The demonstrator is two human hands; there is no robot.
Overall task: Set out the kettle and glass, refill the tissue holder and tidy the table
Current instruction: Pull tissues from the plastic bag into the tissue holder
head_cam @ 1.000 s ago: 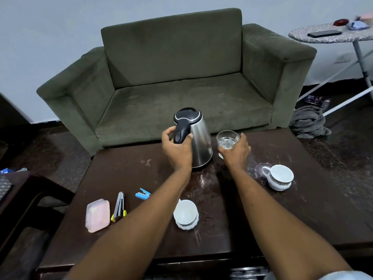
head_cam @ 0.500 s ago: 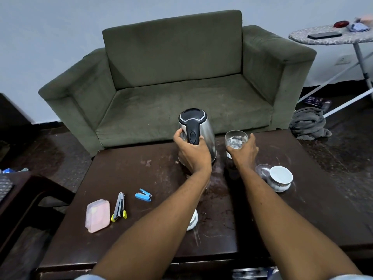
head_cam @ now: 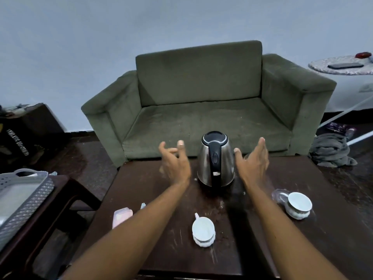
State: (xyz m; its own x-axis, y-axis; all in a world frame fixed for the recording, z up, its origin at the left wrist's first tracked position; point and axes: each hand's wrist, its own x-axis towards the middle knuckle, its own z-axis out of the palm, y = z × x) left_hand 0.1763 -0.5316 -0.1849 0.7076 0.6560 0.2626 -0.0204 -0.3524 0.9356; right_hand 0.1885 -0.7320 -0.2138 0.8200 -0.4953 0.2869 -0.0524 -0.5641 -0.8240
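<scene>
A steel kettle (head_cam: pixel 216 160) with a black lid and handle stands upright near the far edge of the dark wooden table (head_cam: pixel 165 247). My left hand (head_cam: pixel 174 162) hovers open just left of it, fingers spread, holding nothing. My right hand (head_cam: pixel 253 163) is open to the kettle's right, palm turned inward. The glass (head_cam: pixel 246 157) is almost fully hidden behind my right hand; only a sliver of rim shows.
Two white cups stand on the table, one (head_cam: pixel 203 231) near the middle front, one (head_cam: pixel 297 205) at the right beside a clear lid. A pink box (head_cam: pixel 122 216) lies at the left. A grey basket (head_cam: pixel 22 199) sits on a side table; a green sofa (head_cam: pixel 201 102) stands behind.
Both hands have let go: the left released the kettle handle and the right released the glass. The kettle now stands on the table with its handle facing me. The view tilted up.
</scene>
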